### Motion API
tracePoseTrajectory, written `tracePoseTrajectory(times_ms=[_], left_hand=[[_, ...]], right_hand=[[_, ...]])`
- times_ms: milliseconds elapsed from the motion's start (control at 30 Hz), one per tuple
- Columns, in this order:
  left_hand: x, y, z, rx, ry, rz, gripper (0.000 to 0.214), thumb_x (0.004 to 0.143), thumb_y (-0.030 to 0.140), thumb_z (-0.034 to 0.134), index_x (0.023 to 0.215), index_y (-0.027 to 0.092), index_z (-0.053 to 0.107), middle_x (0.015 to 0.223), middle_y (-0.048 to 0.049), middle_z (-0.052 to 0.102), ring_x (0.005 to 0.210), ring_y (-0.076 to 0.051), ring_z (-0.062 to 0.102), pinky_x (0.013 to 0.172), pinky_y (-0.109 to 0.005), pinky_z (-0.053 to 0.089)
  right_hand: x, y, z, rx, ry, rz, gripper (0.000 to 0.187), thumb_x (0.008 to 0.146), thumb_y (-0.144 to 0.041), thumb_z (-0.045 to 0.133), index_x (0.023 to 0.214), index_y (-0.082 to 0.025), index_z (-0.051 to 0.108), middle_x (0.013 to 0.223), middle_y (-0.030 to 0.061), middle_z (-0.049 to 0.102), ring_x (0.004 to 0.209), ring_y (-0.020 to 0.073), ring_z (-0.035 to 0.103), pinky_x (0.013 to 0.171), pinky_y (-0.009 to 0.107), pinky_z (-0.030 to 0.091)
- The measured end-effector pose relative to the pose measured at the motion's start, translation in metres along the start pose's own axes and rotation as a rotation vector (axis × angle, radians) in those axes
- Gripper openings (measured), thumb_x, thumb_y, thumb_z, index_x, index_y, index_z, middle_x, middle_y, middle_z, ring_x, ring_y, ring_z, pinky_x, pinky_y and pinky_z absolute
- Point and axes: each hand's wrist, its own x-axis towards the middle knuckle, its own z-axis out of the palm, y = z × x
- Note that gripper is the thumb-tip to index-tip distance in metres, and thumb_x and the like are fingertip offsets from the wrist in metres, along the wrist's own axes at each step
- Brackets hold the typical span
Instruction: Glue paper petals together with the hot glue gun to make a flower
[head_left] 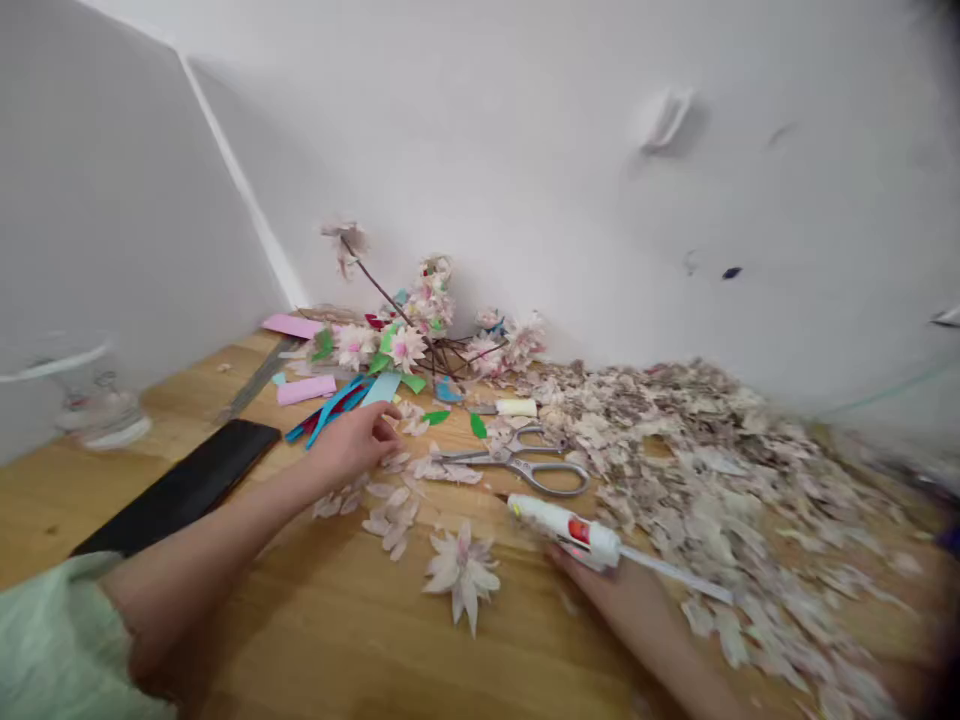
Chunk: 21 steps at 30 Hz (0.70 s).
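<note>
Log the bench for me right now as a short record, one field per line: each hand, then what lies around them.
Left hand: fingers bent beside loose petals; whether it grips one is unclear
Right hand: holds white hot glue gun, glue stick protruding from its rear
Between forearms: pale pointed-petal flower on wooden tabletop
Beyond glue gun: silver scissors
Right side: petal heap
Left side: flat black object
Back: flowered branches
</note>
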Motion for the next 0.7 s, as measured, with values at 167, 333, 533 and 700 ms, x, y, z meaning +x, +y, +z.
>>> tracePoseTrajectory(times_ms=[167,333,533,700], left_hand=[[0.006,0.004,0.007,0.052,-0.042,0.059,0.040,0.067,0.019,0.056,0.108,0.020,0.058,0.096,-0.0048,0.068,0.092,-0.021,0.062,0.076,-0.028,0.044],[0.012,0.009,0.009,0.006,-0.098,0.066,0.050,0.061,0.010,0.054,0.110,0.019,0.057,0.087,-0.0018,0.067,0.073,-0.017,0.062,0.062,-0.024,0.042],[0.017,0.005,0.008,-0.151,-0.088,0.015,0.047,0.056,0.013,0.058,0.102,0.019,0.057,0.080,0.0004,0.064,0.069,-0.016,0.060,0.059,-0.023,0.041],[0.016,0.007,0.004,-0.382,-0.090,-0.048,0.032,0.056,0.022,0.066,0.087,0.019,0.060,0.065,0.0035,0.059,0.066,-0.016,0.059,0.059,-0.024,0.042]], right_hand=[[0.002,0.004,0.001,0.024,0.040,-0.021,0.032,0.069,-0.046,0.056,0.085,-0.022,0.070,0.084,0.0044,0.075,0.082,0.0287,0.068,0.073,0.036,0.055],[0.000,0.006,0.005,0.049,0.102,-0.028,0.026,0.070,-0.048,0.057,0.077,-0.024,0.066,0.078,0.0026,0.074,0.075,0.0266,0.068,0.067,0.035,0.053],[0.001,0.002,0.000,0.000,0.061,-0.086,0.027,0.071,-0.048,0.056,0.077,-0.024,0.067,0.075,0.0026,0.073,0.072,0.0258,0.068,0.063,0.034,0.054],[0.002,0.004,0.001,-0.014,0.080,-0.114,0.025,0.072,-0.047,0.056,0.077,-0.025,0.067,0.077,0.0025,0.074,0.072,0.0251,0.068,0.064,0.033,0.053]])
